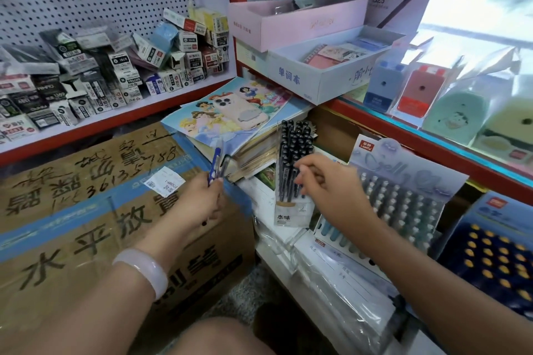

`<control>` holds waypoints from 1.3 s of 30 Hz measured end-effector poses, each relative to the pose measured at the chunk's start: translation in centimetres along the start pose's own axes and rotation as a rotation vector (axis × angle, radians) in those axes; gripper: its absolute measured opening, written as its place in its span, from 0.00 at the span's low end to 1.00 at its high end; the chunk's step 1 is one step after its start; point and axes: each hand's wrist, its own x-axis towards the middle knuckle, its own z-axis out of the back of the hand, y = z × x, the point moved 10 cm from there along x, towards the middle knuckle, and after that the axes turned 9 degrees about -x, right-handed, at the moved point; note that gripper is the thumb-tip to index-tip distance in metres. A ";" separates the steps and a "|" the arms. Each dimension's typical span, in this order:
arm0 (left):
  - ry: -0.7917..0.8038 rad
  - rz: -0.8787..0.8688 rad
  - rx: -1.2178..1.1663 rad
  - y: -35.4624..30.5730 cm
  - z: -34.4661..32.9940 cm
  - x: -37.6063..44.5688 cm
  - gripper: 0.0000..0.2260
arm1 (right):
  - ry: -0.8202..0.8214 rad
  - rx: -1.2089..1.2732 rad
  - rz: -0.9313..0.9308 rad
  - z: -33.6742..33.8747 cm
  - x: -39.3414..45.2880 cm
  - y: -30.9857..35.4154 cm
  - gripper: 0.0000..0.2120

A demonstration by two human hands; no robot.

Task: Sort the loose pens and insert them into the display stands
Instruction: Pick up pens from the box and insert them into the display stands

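Red-edged shelf [121, 121] at left w/ small refill boxes [115, 72] piled on it. Cardboard carton [86, 210] below. Right shelf [450, 150] carries sharpeners [418, 89] in clear packs.

Your arms are bare to the lower edge of the view, with no sleeves showing. On your left wrist sits a smooth, thick bangle [143, 269], pale and milky with a faint lilac tint, rounded and glossy. Beyond the bangle, your left hand [199, 202] wears no rings that can be seen. Your right hand [331, 186] and its wrist are bare too. Below the bangle, a bare knee [219, 336] shows.
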 end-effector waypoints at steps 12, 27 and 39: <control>0.309 -0.249 -0.109 -5.7 -6.5 -11.3 0.04 | 0.007 0.210 -0.080 2.3 -3.1 3.4 0.05; 0.039 -0.673 0.393 -7.3 -11.9 -16.3 0.20 | 0.028 0.311 -0.355 6.2 -5.9 1.2 0.13; 0.242 -0.431 0.295 -5.7 -16.2 -15.2 0.08 | -0.148 0.045 -0.325 17.6 -12.9 -8.9 0.09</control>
